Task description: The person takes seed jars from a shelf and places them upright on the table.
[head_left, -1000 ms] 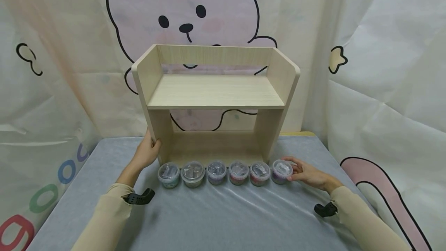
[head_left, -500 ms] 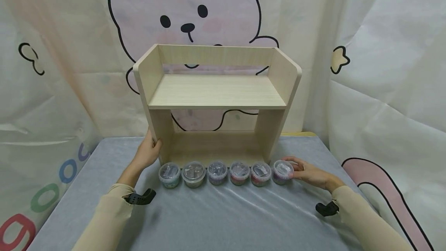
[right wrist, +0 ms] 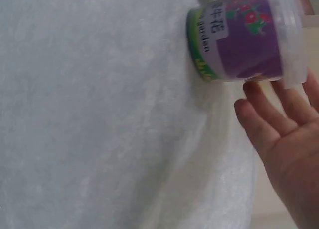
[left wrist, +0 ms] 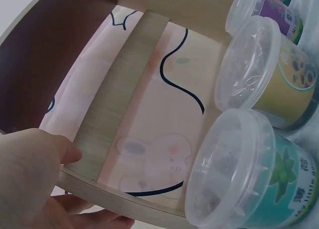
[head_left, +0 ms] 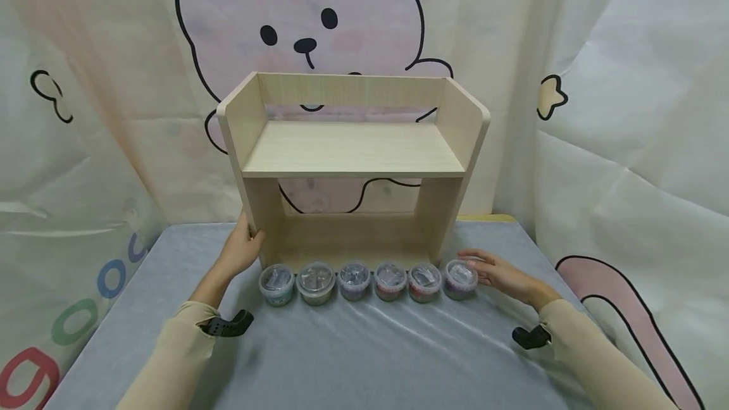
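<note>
The left hand (head_left: 242, 250) is clamped on the lower left upright of the wooden shelf (head_left: 353, 147), thumb on the inner face and fingers round the outer edge, as it was a second ago. The right hand (head_left: 501, 276) has changed: half a second ago its fingers were curled round the purple tub (head_left: 460, 279); now they are straightened and spread, with the fingertips at most touching the tub's right side, as is confirmed in the right wrist view, where flat fingers (right wrist: 279, 114) are seen beside the tub (right wrist: 244, 37). The tub is thus judged to be released and left standing upright on the grey cloth (head_left: 364, 353), at the right end of the row of six tubs (head_left: 367, 281) lined up just before the shelf.
</note>
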`<state>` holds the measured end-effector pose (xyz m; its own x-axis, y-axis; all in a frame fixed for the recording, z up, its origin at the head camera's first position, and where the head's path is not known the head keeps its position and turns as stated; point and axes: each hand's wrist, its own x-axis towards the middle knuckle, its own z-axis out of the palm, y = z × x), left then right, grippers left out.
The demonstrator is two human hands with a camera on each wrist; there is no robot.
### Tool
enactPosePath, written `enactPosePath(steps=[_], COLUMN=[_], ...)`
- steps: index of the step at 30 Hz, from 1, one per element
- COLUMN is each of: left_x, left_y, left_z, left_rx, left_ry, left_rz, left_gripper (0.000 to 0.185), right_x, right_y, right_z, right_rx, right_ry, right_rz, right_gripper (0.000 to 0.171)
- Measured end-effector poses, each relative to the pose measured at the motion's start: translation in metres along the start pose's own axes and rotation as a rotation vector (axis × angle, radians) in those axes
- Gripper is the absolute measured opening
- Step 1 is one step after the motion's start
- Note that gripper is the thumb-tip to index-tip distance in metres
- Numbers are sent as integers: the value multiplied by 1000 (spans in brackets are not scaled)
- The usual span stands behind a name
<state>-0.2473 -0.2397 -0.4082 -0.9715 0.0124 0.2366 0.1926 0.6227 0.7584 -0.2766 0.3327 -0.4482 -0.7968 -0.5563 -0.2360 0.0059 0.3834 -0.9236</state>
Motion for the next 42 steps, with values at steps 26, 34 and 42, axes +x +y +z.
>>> enactPosePath(steps=[26,34,42], left_x=[-38,-59,-80], left_y=[3,8,14], left_z=[-22,-33,-34], left_rx=[193,243,310], left_ry=[104,188,239], left_rz=[-31,38,159], left_gripper=[50,43,38], right_x=[-20,-19,-20], right_y=[-52,-69,-78], right_z=[9,27,52], right_rx=[-137,-196,-286], right_ry=[271,281,285], right_rz=[-221,-283,-416], right_gripper=[50,44,37])
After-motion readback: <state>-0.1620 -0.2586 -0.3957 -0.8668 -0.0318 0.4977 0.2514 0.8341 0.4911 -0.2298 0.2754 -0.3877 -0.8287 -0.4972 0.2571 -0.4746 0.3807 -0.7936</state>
